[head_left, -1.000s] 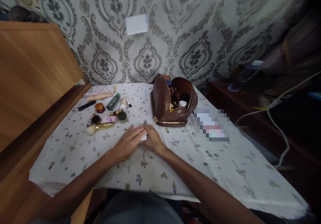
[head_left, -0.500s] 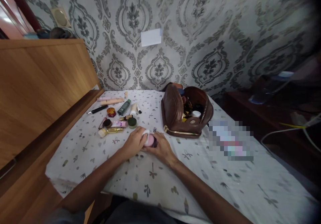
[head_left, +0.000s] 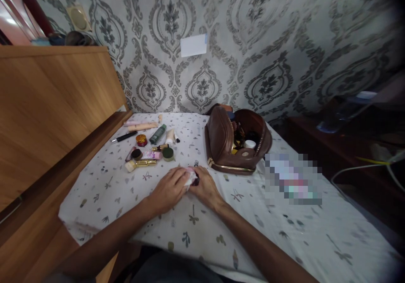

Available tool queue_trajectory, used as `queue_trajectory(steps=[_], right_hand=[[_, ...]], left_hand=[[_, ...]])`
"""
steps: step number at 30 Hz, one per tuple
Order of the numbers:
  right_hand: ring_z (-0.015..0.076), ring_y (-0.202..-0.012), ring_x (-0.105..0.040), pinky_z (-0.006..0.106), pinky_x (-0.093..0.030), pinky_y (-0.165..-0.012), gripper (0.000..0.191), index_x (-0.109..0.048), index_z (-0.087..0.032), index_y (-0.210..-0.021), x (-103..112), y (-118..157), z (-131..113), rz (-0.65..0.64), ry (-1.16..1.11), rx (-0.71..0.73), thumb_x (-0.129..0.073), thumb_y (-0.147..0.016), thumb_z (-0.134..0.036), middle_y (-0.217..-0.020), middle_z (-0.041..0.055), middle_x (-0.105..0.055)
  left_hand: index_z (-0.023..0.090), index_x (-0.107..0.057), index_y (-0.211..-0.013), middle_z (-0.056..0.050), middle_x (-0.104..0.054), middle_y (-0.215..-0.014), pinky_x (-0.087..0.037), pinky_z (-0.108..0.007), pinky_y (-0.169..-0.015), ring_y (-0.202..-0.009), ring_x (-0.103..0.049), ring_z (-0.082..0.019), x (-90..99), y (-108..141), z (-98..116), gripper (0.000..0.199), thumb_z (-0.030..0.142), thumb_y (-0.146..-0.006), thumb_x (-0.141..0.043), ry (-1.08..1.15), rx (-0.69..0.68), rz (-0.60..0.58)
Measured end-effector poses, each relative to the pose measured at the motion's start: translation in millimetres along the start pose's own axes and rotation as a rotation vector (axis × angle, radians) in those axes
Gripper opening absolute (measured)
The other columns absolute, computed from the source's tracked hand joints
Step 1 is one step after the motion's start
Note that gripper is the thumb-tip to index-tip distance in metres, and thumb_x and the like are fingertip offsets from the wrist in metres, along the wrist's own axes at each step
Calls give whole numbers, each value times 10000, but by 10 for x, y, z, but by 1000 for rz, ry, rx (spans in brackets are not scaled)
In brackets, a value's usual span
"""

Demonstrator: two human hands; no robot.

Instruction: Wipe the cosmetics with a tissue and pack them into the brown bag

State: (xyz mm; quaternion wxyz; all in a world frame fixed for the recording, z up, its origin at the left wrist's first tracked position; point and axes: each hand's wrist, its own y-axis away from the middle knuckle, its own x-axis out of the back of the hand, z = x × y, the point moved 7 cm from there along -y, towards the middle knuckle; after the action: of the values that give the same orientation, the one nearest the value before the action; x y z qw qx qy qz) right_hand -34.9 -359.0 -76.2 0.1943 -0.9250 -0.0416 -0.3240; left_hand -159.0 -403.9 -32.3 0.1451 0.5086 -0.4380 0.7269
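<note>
The person's 2 hands meet near the front of the cloth-covered table (head_left: 268, 240): the left hand (head_left: 169, 190) curls its fingers over a crumpled white cloth (head_left: 190, 177), pressing it to a small pink-and-dark container (head_left: 196, 180), which the right hand (head_left: 206, 186) grips from the other side. Fingers hide most of this container, so what it holds cannot be told. Beyond, to the right, an open brown bag (head_left: 220, 137) stands unzipped, with a white-topped jar (head_left: 249, 144) among darker, crowded items inside. On the left lie a red-and-gold jar (head_left: 141, 140), a dark round pot (head_left: 136, 154), a green-topped pot (head_left: 168, 153) and a green bottle (head_left: 157, 134).
</note>
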Motion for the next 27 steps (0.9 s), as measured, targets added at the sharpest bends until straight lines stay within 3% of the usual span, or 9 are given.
queue_trajectory(steps=[3,6,10,16,22,27], right_hand=[[298,-1025,-609,466,-485,-950,523,-627,-147,-1206,-27,25,33,25,2,38,-671,-685,-161,-1089,130,-672],[305,-1085,-605,491,-474,-1004,748,-486,-147,-1393,-58,59,94,51,-38,28,-673,-670,-185,-1174,138,-646],[311,-1125,-599,495,-473,-1023,948,-287,-148,-1527,-80,86,136,53,-90,-13,-701,-679,-234,-1224,149,-613],[338,-1194,-560,519,-433,-1064,1128,-228,-146,-1563,-39,82,67,-28,-104,-153,-832,-627,-319,-1292,169,-576],[356,-1266,-503,532,-411,-1078,1026,-327,-157,-1547,24,112,-34,-45,-133,-187,-841,-679,-349,-1315,176,-580],[347,-1321,-484,538,-342,-1142,916,-450,-172,-1478,63,93,38,48,-276,-223,-832,-685,-422,-1406,160,-551]], left_hand=[[122,-511,-1336,-169,-613,-1293,-479,-474,-1076,-1294,-521,-274,13,-49,121,359,178,-992,-421,-11,-111,-1],[122,-560,-1266,-155,-632,-1234,-500,-473,-1040,-1252,-539,-282,11,-142,141,312,183,-980,-452,-2,-120,-16],[157,-593,-1202,-133,-633,-1194,-530,-433,-976,-1140,-581,-259,3,-257,53,270,211,-973,-461,88,-27,-40],[178,-626,-1058,-91,-668,-1013,-516,-377,-880,-967,-636,-234,-12,-301,-262,254,276,-992,-400,282,247,-31],[199,-565,-782,-12,-608,-745,-462,-303,-697,-711,-585,-187,-23,-218,-467,320,414,-968,-418,456,410,51],[185,-591,-876,-8,-616,-764,-480,-288,-678,-718,-599,-182,-49,-171,-490,342,458,-973,-408,557,486,94]])
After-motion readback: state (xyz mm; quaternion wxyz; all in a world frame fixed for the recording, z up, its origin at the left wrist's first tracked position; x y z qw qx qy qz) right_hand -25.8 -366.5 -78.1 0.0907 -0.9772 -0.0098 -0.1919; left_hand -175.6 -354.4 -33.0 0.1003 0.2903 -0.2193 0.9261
